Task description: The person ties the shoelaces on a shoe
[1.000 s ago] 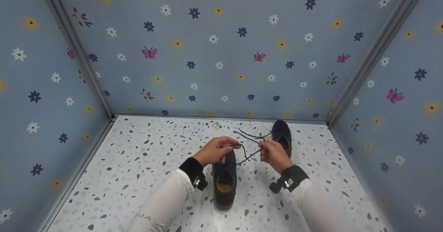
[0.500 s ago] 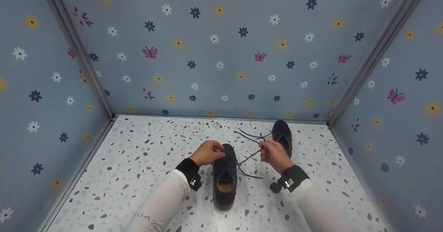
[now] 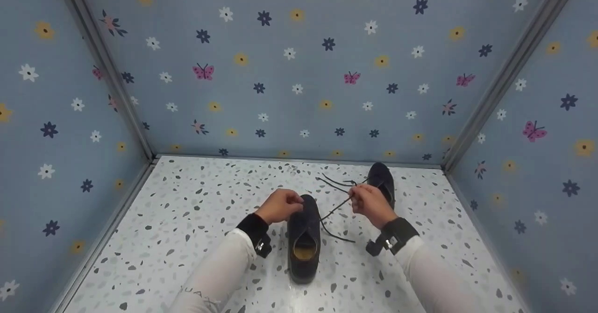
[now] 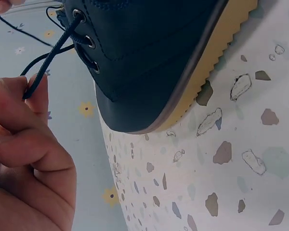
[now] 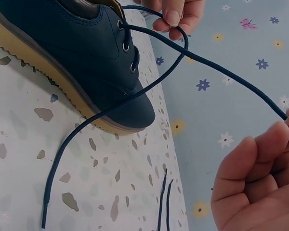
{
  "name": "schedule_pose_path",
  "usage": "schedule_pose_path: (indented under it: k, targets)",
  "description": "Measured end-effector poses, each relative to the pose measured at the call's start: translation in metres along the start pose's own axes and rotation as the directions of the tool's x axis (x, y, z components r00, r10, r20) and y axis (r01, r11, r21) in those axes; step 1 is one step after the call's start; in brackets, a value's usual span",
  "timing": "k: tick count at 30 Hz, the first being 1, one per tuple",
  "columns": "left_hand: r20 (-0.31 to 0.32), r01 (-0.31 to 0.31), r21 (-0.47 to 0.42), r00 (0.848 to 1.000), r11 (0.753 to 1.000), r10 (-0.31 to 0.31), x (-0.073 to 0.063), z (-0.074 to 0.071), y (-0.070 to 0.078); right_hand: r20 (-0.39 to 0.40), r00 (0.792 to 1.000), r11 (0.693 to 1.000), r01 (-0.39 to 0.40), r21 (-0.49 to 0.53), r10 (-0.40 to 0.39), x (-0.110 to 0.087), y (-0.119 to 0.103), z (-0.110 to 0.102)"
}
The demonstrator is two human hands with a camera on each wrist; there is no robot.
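Observation:
A dark blue lace-up shoe (image 3: 303, 272) stands on the floor, toe pointing away, between my hands. At its left front my left hand (image 3: 281, 205) pinches a dark blue shoelace (image 4: 53, 55) close to the eyelets, between thumb and finger. My right hand (image 3: 370, 203), off to the right, pinches a shoelace (image 5: 241, 84) that runs taut from the shoe's top eyelet. The two strands cross in the right wrist view. A loose lace end (image 3: 340, 238) trails on the floor right of the shoe. The yellow, ridged sole (image 4: 216, 53) shows in the left wrist view.
A second dark shoe (image 3: 380, 175) stands farther back on the right, partly behind my right hand. Its laces (image 3: 334, 179) spread leftward over the speckled floor (image 3: 196, 238). Blue flowered panels (image 3: 299, 70) enclose the floor at the back and both sides.
My left hand lets go of a lace end, which falls to the floor on the shoe's right, and shifts slightly left and down. My right hand rises slightly, keeping its lace.

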State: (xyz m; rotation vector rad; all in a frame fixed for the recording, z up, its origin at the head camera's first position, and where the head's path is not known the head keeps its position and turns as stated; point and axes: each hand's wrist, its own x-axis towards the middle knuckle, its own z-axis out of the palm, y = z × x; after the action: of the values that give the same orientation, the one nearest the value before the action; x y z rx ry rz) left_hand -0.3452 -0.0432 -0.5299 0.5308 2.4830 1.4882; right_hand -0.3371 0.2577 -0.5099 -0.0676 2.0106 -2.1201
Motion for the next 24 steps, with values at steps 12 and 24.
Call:
schedule_pose_path:
  k: [12,24]
  targets:
    - [0.012,0.069,0.008,0.998,0.998,-0.070,0.007,0.011,0.003,0.043,0.999,0.982,0.036,-0.186,-0.028,0.008,-0.031,0.018]
    - [0.050,0.036,0.001,0.998,0.999,-0.036,0.009,0.016,0.002,0.173,0.984,0.973,0.075,-0.219,-0.037,0.025,-0.051,0.040]
